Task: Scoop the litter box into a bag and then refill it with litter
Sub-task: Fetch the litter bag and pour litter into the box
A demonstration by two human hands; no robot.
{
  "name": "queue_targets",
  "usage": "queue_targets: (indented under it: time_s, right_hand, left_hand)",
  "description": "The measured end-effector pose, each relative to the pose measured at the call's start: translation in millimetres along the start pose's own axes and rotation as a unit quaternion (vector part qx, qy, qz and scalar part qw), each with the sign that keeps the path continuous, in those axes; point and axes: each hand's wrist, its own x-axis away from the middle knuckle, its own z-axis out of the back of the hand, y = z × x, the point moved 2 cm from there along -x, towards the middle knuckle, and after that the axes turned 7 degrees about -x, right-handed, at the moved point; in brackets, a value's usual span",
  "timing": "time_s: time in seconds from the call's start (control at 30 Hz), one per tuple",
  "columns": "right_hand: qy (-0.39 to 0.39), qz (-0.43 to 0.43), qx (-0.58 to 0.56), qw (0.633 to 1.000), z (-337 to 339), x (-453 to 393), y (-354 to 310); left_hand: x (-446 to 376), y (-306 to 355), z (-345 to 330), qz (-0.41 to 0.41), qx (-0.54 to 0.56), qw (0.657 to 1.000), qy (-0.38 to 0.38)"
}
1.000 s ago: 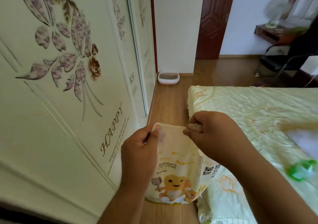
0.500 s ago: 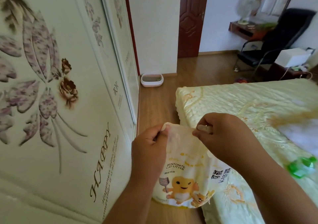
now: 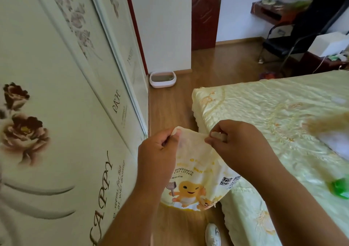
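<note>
A pale yellow bag of bentonite cat litter (image 3: pixel 196 177) with a cartoon figure hangs in front of me above the wood floor. My left hand (image 3: pixel 158 157) pinches its top left corner. My right hand (image 3: pixel 236 143) pinches the top edge on the right. The bag's top looks closed between the two grips. Far ahead, the white and pink litter box (image 3: pixel 162 78) sits on the floor against the wall, beside the wardrobe's end, with grey litter inside.
A wardrobe (image 3: pixel 66 113) with flower print runs along the left. A bed (image 3: pixel 273 117) with a yellow cover fills the right; a green object (image 3: pixel 340 188) lies on it. A narrow floor strip (image 3: pixel 170 109) leads to the box. A black chair (image 3: pixel 302 32) and a dark door (image 3: pixel 204 13) stand beyond.
The view has moved forward along the wardrobe and tilted; the litter box appears nearer. Both hands keep the same pinch on the bag's top.
</note>
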Motion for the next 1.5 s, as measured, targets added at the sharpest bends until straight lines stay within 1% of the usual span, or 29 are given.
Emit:
queue_targets:
  time_s: [0.1, 0.27, 0.37, 0.53, 0.67, 0.77, 1.03, 1.2, 1.33, 1.5]
  right_hand:
    - [-0.04, 0.014, 0.005, 0.999, -2, -47, 7]
    - [-0.073, 0.052, 0.014, 0.996, 0, -125, 18]
    - [-0.095, 0.081, 0.026, 0.992, 2, -163, 18]
    - [-0.118, 0.099, 0.042, 0.987, 1, -222, 18]
    - [-0.103, 0.098, 0.035, 0.989, -5, -271, 20]
    - [-0.101, 0.089, 0.05, 0.99, -13, -305, 20]
    - [-0.076, 0.022, 0.074, 0.994, -47, -401, -4]
    - [-0.046, -0.007, 0.063, 0.997, -71, -445, -20]
    - [-0.045, -0.011, 0.044, 0.998, -82, -479, -25]
    - [-0.043, 0.0, 0.02, 0.999, -95, -535, -28]
  left_hand:
    - [-34, 1, -16, 0.026, -0.007, 1.0, 0.015]
    - [-91, 2, -44, 0.068, 0.005, 0.996, 0.06]
    - [-118, 3, -55, 0.08, 0.017, 0.993, 0.084]
    - [-163, 1, -72, 0.095, 0.046, 0.99, 0.091]
    - [-211, -3, -84, 0.088, 0.047, 0.991, 0.091]
    - [-253, -10, -92, 0.074, 0.043, 0.993, 0.076]
    - [-379, -37, -93, 0.059, 0.034, 0.997, 0.025]
    - [-449, -51, -85, 0.045, 0.027, 0.999, -0.001]
    - [-489, -56, -84, 0.024, 0.014, 1.0, 0.0]
    - [-541, -58, -85, 0.007, 0.008, 1.0, 0.021]
